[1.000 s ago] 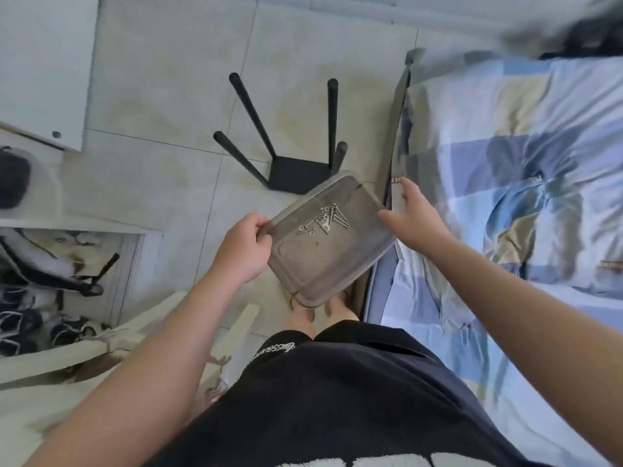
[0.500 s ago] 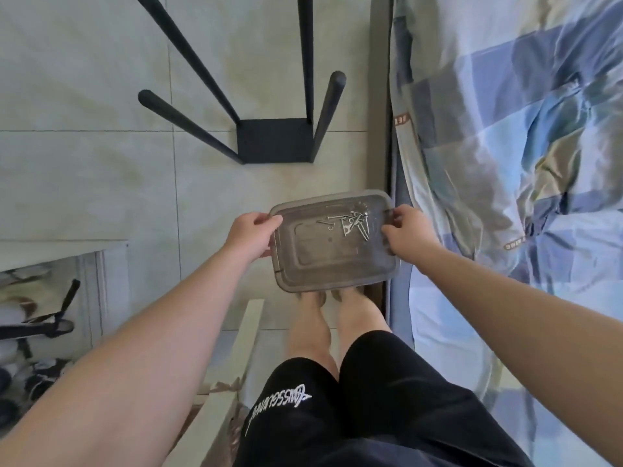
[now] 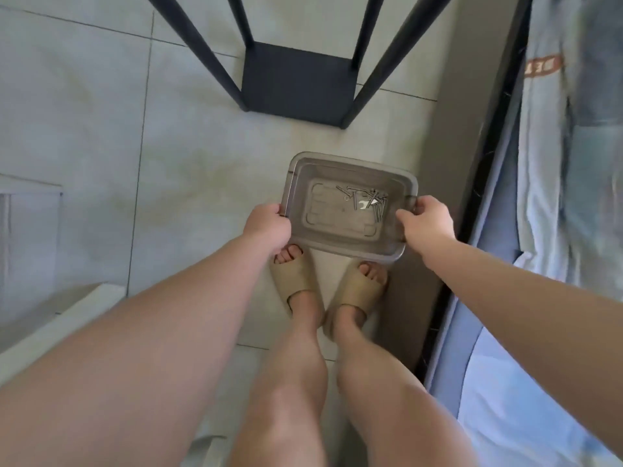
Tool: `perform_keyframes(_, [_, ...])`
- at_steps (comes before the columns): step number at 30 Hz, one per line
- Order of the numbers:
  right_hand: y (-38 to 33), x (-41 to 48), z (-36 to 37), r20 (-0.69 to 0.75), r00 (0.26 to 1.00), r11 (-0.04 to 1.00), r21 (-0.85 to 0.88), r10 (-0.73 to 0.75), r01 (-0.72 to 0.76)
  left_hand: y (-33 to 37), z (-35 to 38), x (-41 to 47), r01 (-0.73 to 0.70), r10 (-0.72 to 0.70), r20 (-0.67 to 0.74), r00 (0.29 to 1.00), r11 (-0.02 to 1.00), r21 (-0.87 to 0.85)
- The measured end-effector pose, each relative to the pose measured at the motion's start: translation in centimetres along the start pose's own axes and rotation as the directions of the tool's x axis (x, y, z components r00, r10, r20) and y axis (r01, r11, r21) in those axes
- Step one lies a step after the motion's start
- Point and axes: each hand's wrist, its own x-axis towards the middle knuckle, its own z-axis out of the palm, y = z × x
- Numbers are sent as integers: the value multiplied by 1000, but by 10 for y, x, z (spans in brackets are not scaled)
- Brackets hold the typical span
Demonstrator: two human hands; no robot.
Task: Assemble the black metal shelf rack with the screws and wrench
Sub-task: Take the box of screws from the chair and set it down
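Tray [image 3: 350, 162] dropped lower; left hand [image 3: 268, 227] and right hand [image 3: 426, 222] fingers clutch its rim; screws [image 3: 369, 202] blurred.

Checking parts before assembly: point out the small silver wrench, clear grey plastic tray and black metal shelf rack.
small silver wrench [image 3: 363, 205], head view, bright forked end
clear grey plastic tray [image 3: 350, 163], head view, far rim
black metal shelf rack [image 3: 296, 85], head view, flat square panel

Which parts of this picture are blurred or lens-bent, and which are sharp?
Head view: bedding at right smeared by motion blur; head view: rack legs splay outward, wide-angle distortion; head view: screws in the tray fairly sharp, light soft and even.
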Motion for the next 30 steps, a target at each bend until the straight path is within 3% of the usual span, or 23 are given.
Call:
perform_keyframes(8, [-1,129,53,-36,999,998,-63,21,-23,-3,40,130,-51,50,-14,999,998,-39])
perform_keyframes(16, [-10,163,53,-31,999,1000,0,-11,11,3,65,167,-69,70,14,997,993,-96])
perform_keyframes(19, [-13,148,45,25,1000,1000,4,-18,18,4,65,151,-43,44,21,999,998,-46])
perform_keyframes(23, [-21,106,24,101,993,973,-214,-61,82,2,53,94,-60,59,17,998,996,61])
perform_keyframes(26, [-34,58,2,198,971,882,-422,-137,211,3,38,36,-115,113,22,993,987,114])
perform_keyframes(30, [-63,-24,-34,324,915,746,-542,-240,387,16,6,-51,-182,173,61,983,961,208])
